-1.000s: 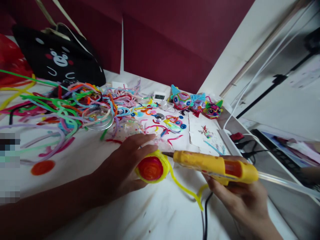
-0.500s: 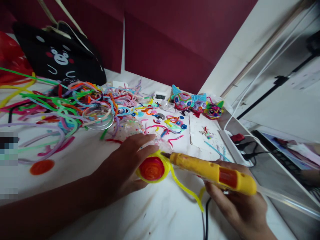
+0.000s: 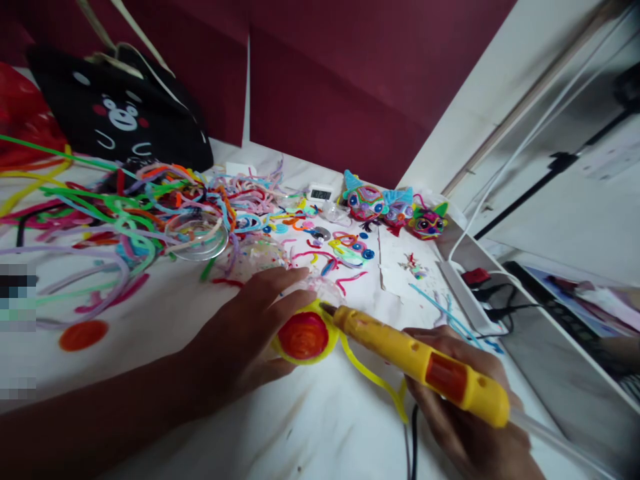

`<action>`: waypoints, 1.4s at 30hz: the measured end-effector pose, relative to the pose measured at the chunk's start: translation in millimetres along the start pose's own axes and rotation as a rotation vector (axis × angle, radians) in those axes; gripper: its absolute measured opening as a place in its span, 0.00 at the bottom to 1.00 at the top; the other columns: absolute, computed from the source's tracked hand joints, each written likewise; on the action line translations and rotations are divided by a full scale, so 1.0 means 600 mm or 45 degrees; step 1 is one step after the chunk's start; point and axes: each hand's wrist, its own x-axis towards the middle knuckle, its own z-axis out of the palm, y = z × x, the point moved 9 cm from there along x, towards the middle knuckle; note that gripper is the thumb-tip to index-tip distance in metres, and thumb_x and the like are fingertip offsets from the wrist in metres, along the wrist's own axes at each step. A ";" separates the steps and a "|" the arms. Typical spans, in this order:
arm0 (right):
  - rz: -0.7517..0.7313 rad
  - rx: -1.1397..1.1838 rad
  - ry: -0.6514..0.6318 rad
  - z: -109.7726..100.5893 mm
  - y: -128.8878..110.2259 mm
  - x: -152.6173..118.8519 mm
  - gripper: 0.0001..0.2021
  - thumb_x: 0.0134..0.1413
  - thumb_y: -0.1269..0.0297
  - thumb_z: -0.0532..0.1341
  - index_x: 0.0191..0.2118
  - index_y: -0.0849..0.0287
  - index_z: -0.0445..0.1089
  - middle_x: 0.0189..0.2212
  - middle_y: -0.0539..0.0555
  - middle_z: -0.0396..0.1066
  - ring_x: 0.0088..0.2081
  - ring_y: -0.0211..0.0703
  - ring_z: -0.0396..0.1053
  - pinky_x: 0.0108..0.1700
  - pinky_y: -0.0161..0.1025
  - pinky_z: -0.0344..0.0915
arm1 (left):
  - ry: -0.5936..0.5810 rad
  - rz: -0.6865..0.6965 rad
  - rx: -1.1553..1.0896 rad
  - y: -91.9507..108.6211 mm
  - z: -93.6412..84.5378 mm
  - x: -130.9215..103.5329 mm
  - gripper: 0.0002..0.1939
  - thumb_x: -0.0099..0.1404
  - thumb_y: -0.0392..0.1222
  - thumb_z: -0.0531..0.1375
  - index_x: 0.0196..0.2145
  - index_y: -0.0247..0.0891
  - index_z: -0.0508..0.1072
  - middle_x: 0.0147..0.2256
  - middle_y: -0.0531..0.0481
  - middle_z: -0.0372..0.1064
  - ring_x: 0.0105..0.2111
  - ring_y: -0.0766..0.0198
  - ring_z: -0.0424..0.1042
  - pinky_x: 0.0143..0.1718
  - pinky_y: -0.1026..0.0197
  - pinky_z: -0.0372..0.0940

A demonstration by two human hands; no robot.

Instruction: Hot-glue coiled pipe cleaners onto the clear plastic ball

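Observation:
My left hand (image 3: 265,317) grips a round piece (image 3: 304,335) from its left side; its face is red-orange and a yellow pipe cleaner rings it. A loose tail of the yellow pipe cleaner (image 3: 373,377) trails down to the right over the table. In my right hand (image 3: 465,400) is a yellow glue gun (image 3: 400,350) with a red-orange window and a clear glue stick out of its back. Its dark nozzle meets, or nearly meets, the upper right of the yellow rim. A clear plastic piece (image 3: 327,290) lies just behind the round piece.
Tangled pipe cleaners (image 3: 150,200) and a clear round dish (image 3: 197,240) lie left. An orange disc (image 3: 83,335) is nearer. Colourful animal heads (image 3: 367,200) and a small digital clock (image 3: 320,193) stand behind. A power strip (image 3: 470,300) runs along the right edge; a black bag (image 3: 125,113) stands back left.
The glue gun's back end has swung down towards me with my right hand, and its nozzle has shifted slightly left along the yellow rim. My left hand stays nearly still.

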 end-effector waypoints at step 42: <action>0.079 0.105 -0.123 -0.002 0.026 -0.013 0.19 0.58 0.74 0.66 0.52 0.48 0.73 0.41 0.53 0.79 0.36 0.52 0.78 0.34 0.47 0.75 | 0.108 -0.049 -0.037 -0.007 -0.012 -0.002 0.40 0.59 0.38 0.67 0.66 0.51 0.57 0.66 0.40 0.61 0.66 0.40 0.62 0.65 0.35 0.66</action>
